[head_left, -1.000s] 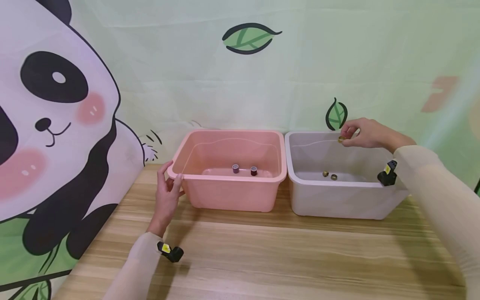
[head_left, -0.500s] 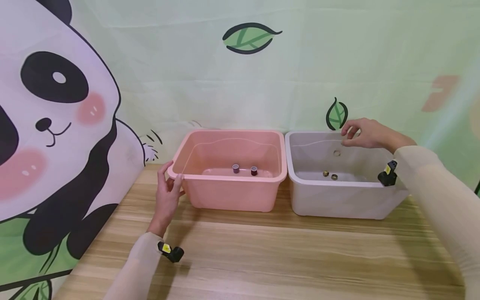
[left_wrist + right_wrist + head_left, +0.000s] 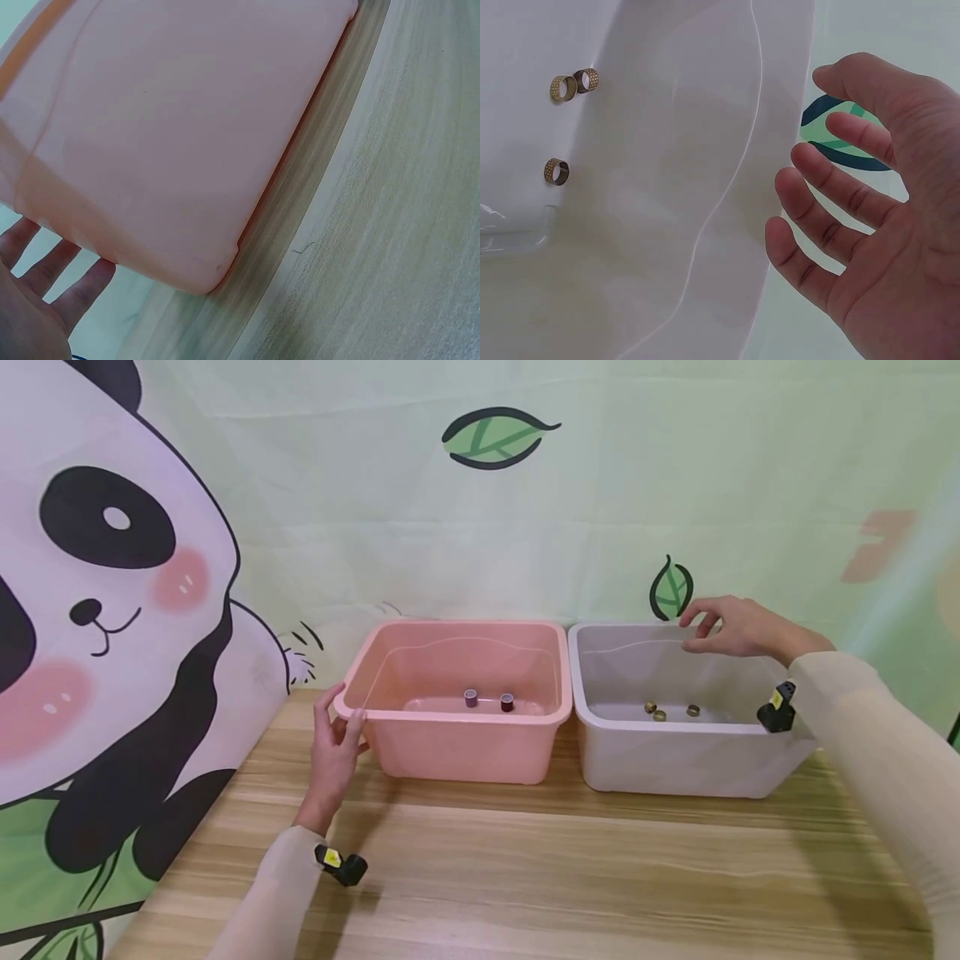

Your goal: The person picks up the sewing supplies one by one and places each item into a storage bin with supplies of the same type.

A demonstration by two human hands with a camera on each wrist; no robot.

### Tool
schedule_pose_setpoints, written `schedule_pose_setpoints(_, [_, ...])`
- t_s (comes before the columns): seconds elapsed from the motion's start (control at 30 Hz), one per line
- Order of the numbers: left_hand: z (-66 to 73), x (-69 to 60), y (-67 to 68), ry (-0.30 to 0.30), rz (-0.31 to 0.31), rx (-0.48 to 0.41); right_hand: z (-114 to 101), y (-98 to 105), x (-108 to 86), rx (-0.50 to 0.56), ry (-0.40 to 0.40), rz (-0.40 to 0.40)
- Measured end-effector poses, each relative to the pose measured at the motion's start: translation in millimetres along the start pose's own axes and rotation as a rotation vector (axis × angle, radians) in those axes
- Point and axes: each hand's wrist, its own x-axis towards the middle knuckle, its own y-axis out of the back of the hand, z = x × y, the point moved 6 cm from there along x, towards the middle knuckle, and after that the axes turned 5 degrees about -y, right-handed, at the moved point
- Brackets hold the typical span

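My left hand point(image 3: 333, 764) holds the left front corner of a pink plastic bin point(image 3: 457, 747), thumb at the front rim and fingers against the side wall. Two small hollow cylinders, a purple one point(image 3: 470, 698) and a dark one point(image 3: 507, 702), stand on that bin's floor. Over the back of a light grey bin point(image 3: 675, 764) hovers my right hand point(image 3: 738, 628), fingers loosely bent, nothing between them. Three brass-coloured dimpled rings lie below it: two close together, one ring point(image 3: 563, 88) beside another ring point(image 3: 588, 80), and a third ring point(image 3: 556, 172) apart.
Both bins stand side by side on a wood-grain table point(image 3: 525, 868), near a green fabric backdrop point(image 3: 337, 485) printed with a panda and leaves. A black wrist camera point(image 3: 341, 864) sits on the left sleeve, another camera point(image 3: 777, 707) on the right.
My right hand has let go of a brass ring, which fell into the grey bin beside the two there; one of those shifted slightly left. My left hand has stayed put.
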Motion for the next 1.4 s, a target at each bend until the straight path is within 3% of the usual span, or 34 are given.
schedule_pose_setpoints(0.3, [-1.9, 3.0, -0.6, 0.0, -0.002, 0.002, -7, 3, -4.7, -0.007, 0.017, 0.01])
schedule_pose_setpoints(0.53, [-6.0, 4.3, 7.9, 0.001, 0.013, 0.008, -28, 1, -6.9, 0.015, 0.08, 0.022])
schedule_pose_setpoints(1.03, [-7.0, 2.3, 4.6, 0.005, 0.014, 0.014, -47, -3, -39.5, 0.046, 0.093, 0.04])
schedule_pose_setpoints(1.23, [-1.2, -0.2, 2.9, 0.006, -0.024, 0.029, -54, -7, -58.7, 0.058, 0.107, 0.074])
schedule_pose_setpoints(1.4, [3.9, -4.8, 4.3, 0.046, -0.095, 0.065, -62, -11, -80.2, 0.013, 0.183, 0.148])
